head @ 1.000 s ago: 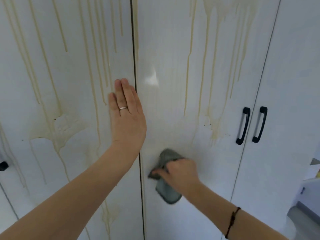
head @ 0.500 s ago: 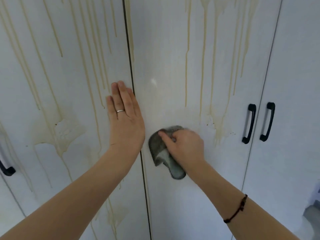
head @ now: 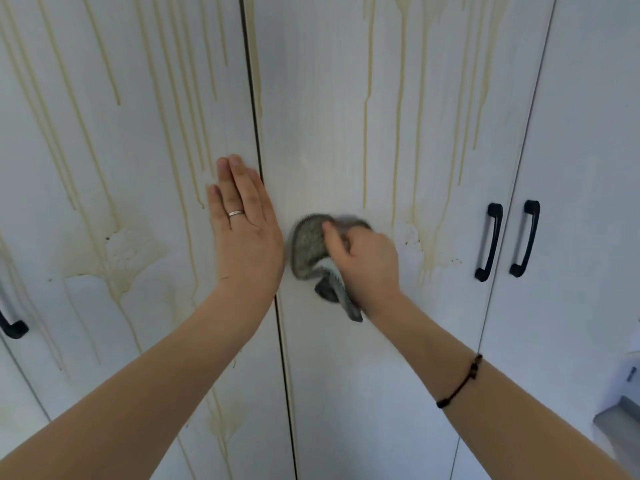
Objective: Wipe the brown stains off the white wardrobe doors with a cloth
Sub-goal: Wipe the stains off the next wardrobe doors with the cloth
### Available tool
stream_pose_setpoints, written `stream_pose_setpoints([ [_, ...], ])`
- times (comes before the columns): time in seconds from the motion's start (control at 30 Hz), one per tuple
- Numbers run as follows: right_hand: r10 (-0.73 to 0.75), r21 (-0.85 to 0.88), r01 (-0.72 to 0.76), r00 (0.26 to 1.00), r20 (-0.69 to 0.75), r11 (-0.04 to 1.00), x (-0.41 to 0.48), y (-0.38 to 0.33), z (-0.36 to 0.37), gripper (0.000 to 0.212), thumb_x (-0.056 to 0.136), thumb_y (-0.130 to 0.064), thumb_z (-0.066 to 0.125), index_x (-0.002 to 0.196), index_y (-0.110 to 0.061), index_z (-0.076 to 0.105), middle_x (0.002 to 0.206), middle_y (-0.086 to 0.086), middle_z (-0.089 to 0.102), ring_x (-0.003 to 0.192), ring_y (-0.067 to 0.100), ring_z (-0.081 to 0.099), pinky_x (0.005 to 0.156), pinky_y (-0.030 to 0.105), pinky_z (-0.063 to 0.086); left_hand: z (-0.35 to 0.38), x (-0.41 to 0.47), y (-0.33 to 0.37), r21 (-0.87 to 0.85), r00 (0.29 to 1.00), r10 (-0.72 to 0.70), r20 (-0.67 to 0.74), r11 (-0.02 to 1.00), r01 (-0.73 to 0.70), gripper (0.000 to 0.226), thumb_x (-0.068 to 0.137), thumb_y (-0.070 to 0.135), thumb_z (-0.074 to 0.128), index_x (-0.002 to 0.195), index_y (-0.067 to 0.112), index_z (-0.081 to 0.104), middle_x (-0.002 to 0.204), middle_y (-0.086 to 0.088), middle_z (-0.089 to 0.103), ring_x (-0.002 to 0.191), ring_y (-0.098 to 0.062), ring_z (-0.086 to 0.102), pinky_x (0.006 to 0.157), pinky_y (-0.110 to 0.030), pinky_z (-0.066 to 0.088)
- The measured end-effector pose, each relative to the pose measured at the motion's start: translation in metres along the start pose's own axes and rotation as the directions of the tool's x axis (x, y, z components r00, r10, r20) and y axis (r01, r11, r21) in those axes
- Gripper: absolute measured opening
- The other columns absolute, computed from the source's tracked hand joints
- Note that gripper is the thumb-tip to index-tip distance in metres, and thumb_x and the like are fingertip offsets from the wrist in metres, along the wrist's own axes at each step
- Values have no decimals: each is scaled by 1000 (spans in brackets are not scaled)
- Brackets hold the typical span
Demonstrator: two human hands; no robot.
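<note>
The grey crumpled cloth (head: 310,252) is pressed against the middle white wardrobe door (head: 346,393), at about the height of the handles and just right of the dark gap between 2 doors. The right hand (head: 367,265) holds it: the fingers (head: 330,233) are curled around the fabric and a loose end hangs below the hand. The upper edge of the cloth looks blurred. On the right wrist is a thin black bracelet (head: 460,382).

Just beside the cloth, to the right, there is a brown stain patch (head: 419,244) with long thin drips running down to it from the top of the door.

The left hand (head: 246,237) lies flat on the left white door (head: 69,341), close to the gap, with fingers straight and held together, holding nothing. It wears a silver ring (head: 236,213). This door carries many drips and a wide brown blotch (head: 117,258).

2 black curved handles (head: 489,242) are at the right, 1 on each side of the next gap, and another black handle (head: 12,327) shows partly at the left edge.
</note>
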State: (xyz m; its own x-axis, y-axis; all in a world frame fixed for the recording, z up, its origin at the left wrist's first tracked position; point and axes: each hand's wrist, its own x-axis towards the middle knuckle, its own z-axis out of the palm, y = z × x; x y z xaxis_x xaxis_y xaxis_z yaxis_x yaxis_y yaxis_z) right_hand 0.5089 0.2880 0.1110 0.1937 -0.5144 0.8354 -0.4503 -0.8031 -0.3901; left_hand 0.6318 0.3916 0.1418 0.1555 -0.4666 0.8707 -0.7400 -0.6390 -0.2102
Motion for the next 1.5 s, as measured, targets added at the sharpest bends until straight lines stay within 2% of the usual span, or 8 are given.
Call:
stream_pose_setpoints([
  [0.2,-395,-351,536,827,400,768,-117,78,22,71,68,-49,83,43,-19,25,30,-7,31,24,12,30,39,13,16,-2,0,-4,43,999,36,4,998,-36,53,101,0,11,145,-25,-4,152,-48,0,144,-59,9,118,-58,24],
  [0.37,-176,-316,176,984,29,932,-48,80,-15,64,87,-55,52,40,-18,27,32,-5,30,29,12,33,36,17,21,-6,-2,-1,41,999,14,34,999,-15,52,102,0,11,145,-25,-5,152,-49,-1,144,-59,8,118,-58,23],
  [0.5,144,-27,-149,980,-136,988,11,68,-44,58,89,-59,48,49,-23,27,37,-7,28,34,10,33,38,20,15,-5,-1,-1,35,999,8,42,999,-9,50,103,-1,8,144,-26,-6,151,-49,-1,144,-60,8,118,-60,22],
  [0.77,-96,-400,196,962,257,895,-113,100,-10,72,76,-36,84,45,-22,20,31,-7,27,29,14,23,34,18,20,-5,-1,-1,-38,999,-18,47,999,20,52,102,-1,11,143,-26,-10,150,-50,-6,144,-61,4,119,-61,19],
  [1.03,84,-100,-86,996,-29,991,-4,63,-41,60,99,-57,32,54,-18,35,45,-4,42,40,15,44,40,26,31,-9,-4,1,-83,996,-17,84,996,24,49,98,-5,-6,143,-26,-13,150,-50,-8,143,-62,0,118,-63,16],
  [1.3,-130,-472,241,958,255,848,-146,130,0,62,87,-46,59,35,-22,35,29,-6,35,21,14,34,38,14,15,-1,-3,-2,-156,999,-23,37,987,29,51,101,-3,5,144,-24,-14,150,-49,-10,143,-62,-3,119,-64,11],
  [1.37,-47,-448,130,981,190,885,-131,139,-12,58,87,-38,74,40,-17,47,32,-2,41,23,19,39,35,16,25,1,-2,-1,-179,999,-34,26,983,38,52,101,-4,7,144,-23,-14,151,-49,-9,143,-61,-3,119,-64,11],
  [1.5,199,-215,-233,965,-171,948,-48,132,-51,58,99,-52,34,52,-19,33,42,-4,37,34,17,38,42,21,22,2,-3,2,-217,998,-51,29,974,56,51,101,-5,5,145,-22,-13,151,-48,-8,144,-61,-3,119,-65,11],
])
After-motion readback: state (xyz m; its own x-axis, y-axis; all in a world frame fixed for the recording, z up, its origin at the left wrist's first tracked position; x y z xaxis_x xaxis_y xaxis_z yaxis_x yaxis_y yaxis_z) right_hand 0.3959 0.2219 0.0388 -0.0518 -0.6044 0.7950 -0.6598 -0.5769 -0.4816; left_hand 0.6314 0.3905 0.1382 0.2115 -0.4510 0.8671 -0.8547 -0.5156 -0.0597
